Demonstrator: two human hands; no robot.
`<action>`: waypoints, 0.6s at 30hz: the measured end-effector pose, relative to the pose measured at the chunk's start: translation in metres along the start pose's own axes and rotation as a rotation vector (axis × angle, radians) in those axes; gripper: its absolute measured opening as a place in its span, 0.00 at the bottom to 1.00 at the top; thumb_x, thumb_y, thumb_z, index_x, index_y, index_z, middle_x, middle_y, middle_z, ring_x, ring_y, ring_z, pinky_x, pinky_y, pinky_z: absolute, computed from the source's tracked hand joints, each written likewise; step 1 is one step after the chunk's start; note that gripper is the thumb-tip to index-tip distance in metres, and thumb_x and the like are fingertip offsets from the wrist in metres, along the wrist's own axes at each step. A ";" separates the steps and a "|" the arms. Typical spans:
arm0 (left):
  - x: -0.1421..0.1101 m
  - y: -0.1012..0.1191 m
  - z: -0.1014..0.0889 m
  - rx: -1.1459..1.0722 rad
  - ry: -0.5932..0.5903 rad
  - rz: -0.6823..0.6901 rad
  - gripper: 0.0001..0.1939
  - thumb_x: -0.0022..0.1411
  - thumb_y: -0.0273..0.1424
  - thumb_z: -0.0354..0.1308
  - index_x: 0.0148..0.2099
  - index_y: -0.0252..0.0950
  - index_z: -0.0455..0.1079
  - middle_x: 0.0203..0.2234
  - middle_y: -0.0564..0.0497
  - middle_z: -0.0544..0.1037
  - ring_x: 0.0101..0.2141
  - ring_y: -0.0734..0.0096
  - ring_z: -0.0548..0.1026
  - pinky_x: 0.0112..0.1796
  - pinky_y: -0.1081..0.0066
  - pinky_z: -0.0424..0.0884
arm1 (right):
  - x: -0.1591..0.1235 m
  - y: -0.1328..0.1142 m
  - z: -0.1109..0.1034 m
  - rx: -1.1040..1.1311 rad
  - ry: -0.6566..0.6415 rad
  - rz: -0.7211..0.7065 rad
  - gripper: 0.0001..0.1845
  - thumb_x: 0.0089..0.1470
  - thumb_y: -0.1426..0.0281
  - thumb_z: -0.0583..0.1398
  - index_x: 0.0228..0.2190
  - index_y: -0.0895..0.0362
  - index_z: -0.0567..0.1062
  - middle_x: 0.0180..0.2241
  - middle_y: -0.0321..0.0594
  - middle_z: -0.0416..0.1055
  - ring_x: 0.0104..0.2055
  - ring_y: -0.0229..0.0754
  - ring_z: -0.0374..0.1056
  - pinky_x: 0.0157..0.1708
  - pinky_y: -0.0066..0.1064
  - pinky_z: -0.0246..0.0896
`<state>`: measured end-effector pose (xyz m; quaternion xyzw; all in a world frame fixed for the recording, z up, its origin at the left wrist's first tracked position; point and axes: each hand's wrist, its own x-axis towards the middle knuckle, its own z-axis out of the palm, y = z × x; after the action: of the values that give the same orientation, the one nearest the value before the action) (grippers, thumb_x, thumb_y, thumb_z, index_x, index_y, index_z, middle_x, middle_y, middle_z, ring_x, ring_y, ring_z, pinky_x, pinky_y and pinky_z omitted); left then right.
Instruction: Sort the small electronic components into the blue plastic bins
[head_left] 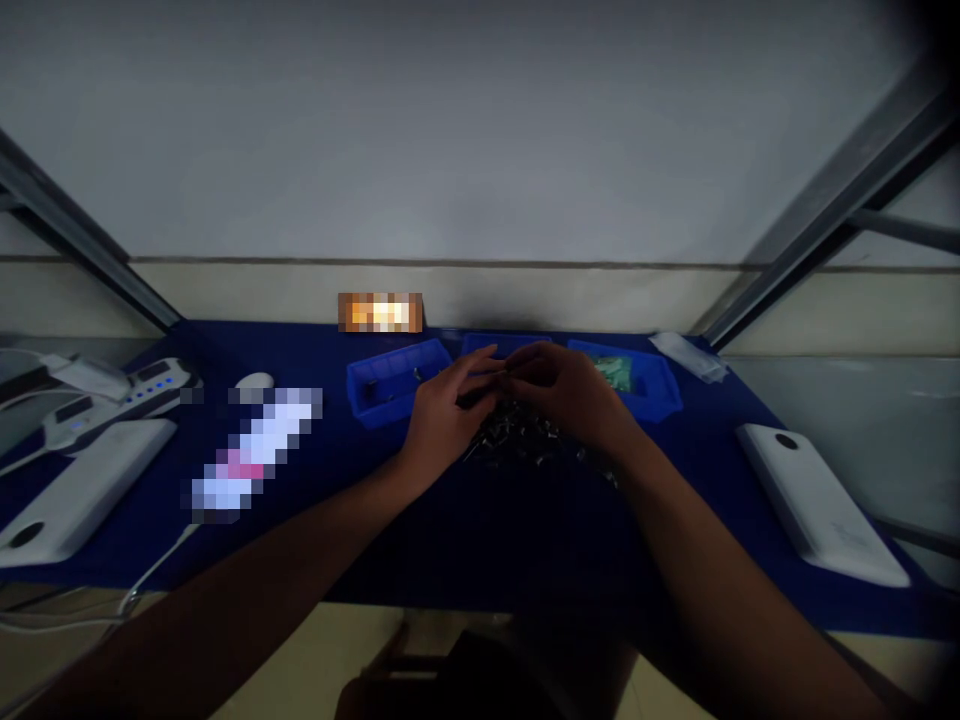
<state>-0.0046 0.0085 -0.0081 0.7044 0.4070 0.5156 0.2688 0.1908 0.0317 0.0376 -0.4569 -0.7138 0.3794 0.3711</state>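
My left hand [444,408] and my right hand [574,392] meet over a pile of small dark, shiny parts [517,440] on the blue tabletop. The fingers of both hands are drawn together at the tips. Whatever they pinch is too small and dark to make out. Left of my hands stands a blue tray [367,408] with a few small pieces in it. Behind my fingers a second blue tray [506,344] is partly hidden. By my right wrist, a third blue tray [664,390] holds a green packet [616,373].
A lit, blurred-out phone [255,455] lies on the left with a white cable. Beyond it are a white power bank [90,490] and a power strip [124,395]. Another white power bank [821,505] lies at the right, and clear plastic bags [690,357] sit behind.
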 end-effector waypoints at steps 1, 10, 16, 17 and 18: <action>0.000 0.000 0.000 0.001 -0.004 0.004 0.28 0.67 0.26 0.65 0.66 0.47 0.67 0.56 0.48 0.81 0.52 0.61 0.83 0.59 0.58 0.76 | 0.000 0.000 -0.001 0.010 -0.010 -0.009 0.11 0.56 0.69 0.69 0.43 0.55 0.79 0.38 0.42 0.84 0.39 0.46 0.81 0.36 0.33 0.74; 0.001 0.001 0.005 -0.135 0.011 -0.032 0.26 0.70 0.31 0.63 0.67 0.45 0.66 0.60 0.45 0.77 0.52 0.61 0.82 0.55 0.58 0.79 | -0.001 -0.005 -0.005 -0.131 0.048 -0.109 0.17 0.57 0.75 0.62 0.47 0.52 0.83 0.40 0.38 0.83 0.42 0.44 0.80 0.44 0.35 0.74; 0.002 0.001 0.000 -0.057 0.048 -0.104 0.14 0.75 0.39 0.56 0.55 0.41 0.77 0.47 0.47 0.84 0.42 0.63 0.84 0.44 0.65 0.80 | -0.001 -0.006 -0.004 -0.250 0.157 -0.171 0.12 0.57 0.73 0.63 0.42 0.53 0.85 0.40 0.40 0.83 0.40 0.44 0.79 0.41 0.34 0.73; 0.002 0.002 0.000 -0.065 0.046 -0.124 0.14 0.75 0.40 0.56 0.54 0.41 0.78 0.46 0.48 0.85 0.41 0.63 0.84 0.42 0.66 0.80 | -0.001 -0.005 -0.003 -0.232 0.153 -0.187 0.12 0.58 0.72 0.64 0.42 0.53 0.84 0.40 0.39 0.83 0.39 0.44 0.79 0.41 0.34 0.74; 0.002 0.003 0.000 -0.080 0.043 -0.143 0.15 0.74 0.41 0.57 0.53 0.41 0.79 0.44 0.49 0.85 0.40 0.63 0.84 0.40 0.66 0.80 | -0.001 -0.003 -0.002 -0.213 0.141 -0.203 0.11 0.58 0.72 0.65 0.43 0.53 0.84 0.40 0.39 0.83 0.40 0.44 0.79 0.41 0.33 0.74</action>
<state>-0.0038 0.0088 -0.0048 0.6512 0.4409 0.5258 0.3241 0.1919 0.0301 0.0415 -0.4447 -0.7647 0.2288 0.4063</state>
